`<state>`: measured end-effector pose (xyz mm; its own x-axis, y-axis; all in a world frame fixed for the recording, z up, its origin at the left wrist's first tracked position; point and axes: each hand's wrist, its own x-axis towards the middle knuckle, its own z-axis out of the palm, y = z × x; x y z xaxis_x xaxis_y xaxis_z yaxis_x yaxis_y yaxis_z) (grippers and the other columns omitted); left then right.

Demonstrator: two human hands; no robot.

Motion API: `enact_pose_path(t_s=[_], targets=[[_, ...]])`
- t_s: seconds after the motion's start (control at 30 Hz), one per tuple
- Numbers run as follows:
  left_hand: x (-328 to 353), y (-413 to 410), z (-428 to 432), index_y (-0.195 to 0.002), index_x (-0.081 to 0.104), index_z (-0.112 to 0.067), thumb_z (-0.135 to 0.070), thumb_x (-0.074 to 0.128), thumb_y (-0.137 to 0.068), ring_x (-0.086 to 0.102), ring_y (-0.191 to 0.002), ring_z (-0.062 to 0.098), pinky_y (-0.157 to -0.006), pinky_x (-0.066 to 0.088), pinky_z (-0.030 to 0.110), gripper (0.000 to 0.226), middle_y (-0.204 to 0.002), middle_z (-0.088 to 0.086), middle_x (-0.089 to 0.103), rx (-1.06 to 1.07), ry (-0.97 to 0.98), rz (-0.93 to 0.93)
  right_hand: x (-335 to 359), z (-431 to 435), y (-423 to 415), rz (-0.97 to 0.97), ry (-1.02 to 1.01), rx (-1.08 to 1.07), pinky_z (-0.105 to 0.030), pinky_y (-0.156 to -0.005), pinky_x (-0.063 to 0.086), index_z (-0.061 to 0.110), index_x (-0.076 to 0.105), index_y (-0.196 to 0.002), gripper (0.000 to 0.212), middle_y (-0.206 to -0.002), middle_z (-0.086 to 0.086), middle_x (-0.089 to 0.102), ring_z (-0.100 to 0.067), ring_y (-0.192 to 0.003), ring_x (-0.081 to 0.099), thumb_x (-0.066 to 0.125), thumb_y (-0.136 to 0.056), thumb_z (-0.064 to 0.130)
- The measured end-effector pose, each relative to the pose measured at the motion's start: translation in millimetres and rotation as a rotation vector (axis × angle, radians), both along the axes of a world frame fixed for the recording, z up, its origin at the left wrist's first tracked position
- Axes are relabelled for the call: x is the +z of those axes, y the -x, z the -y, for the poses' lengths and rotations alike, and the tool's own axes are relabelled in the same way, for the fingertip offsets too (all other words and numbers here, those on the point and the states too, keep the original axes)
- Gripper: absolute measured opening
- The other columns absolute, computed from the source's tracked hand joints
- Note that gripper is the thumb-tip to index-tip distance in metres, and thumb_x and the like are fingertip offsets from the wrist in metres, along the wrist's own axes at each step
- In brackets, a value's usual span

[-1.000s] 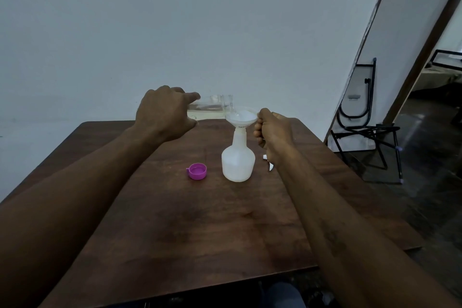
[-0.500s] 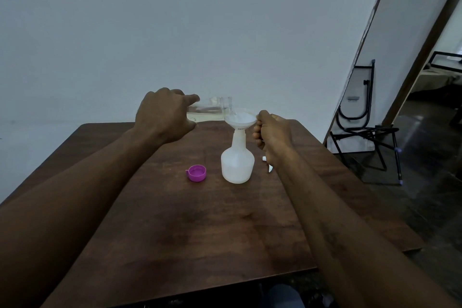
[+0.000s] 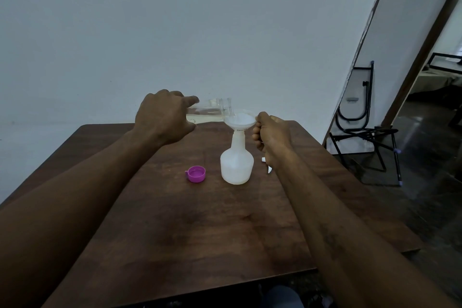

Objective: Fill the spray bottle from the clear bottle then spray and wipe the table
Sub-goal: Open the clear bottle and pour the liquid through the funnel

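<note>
A: Biggest first. Dark wooden table [image 3: 200, 232] against a pale wall [image 3: 175, 20]; folded black chair [image 3: 362, 117] leaning off to the right.

B: Hands?

A: Left hand [image 3: 162, 117] wrapped around the clear bottle [image 3: 210, 112], which lies nearly horizontal in the air, mouth pointing right and sitting at the rim of the funnel [image 3: 240, 120]. Liquid pooled along the bottle's lower side. Right hand [image 3: 271, 136] curled closed at the funnel's right edge, fingers pinching its rim or tab (can't tell exactly which).

B: Spray bottle?

A: White spray bottle [image 3: 237, 165] upright on the table, centre-right, between the two forearms. No head on it; the funnel's stem sits in its neck.

B: Stream visible?

A: Cannot tell, too faint at the mouth.

B: Small stuff?

A: Purple cap [image 3: 196, 174] lying open side up on the table, just left of the spray bottle, not touching. Small white piece [image 3: 268, 167] peeks out behind the right wrist, mostly hidden.
</note>
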<state>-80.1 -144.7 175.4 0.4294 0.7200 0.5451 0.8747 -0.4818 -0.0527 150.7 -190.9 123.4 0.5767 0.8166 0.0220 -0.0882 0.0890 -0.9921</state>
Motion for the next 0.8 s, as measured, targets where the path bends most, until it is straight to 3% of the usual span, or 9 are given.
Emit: enact_pose_path(t_s=[0.8], targets=[[0.0, -0.4, 0.8, -0.142, 0.059, -0.032, -0.044, 0.072, -0.083, 0.064, -0.110, 0.033, -0.085, 0.051, 0.042, 0.062, -0.124, 0.003, 0.071, -0.002, -0.008, -0.007, 0.7, 0.5, -0.3, 0.000, 0.007, 0.003, -0.023, -0.046, 0.040, 0.015, 0.057, -0.076, 0.015, -0.055, 0.004, 0.057, -0.010, -0.047, 0.049, 0.058, -0.091, 0.018]])
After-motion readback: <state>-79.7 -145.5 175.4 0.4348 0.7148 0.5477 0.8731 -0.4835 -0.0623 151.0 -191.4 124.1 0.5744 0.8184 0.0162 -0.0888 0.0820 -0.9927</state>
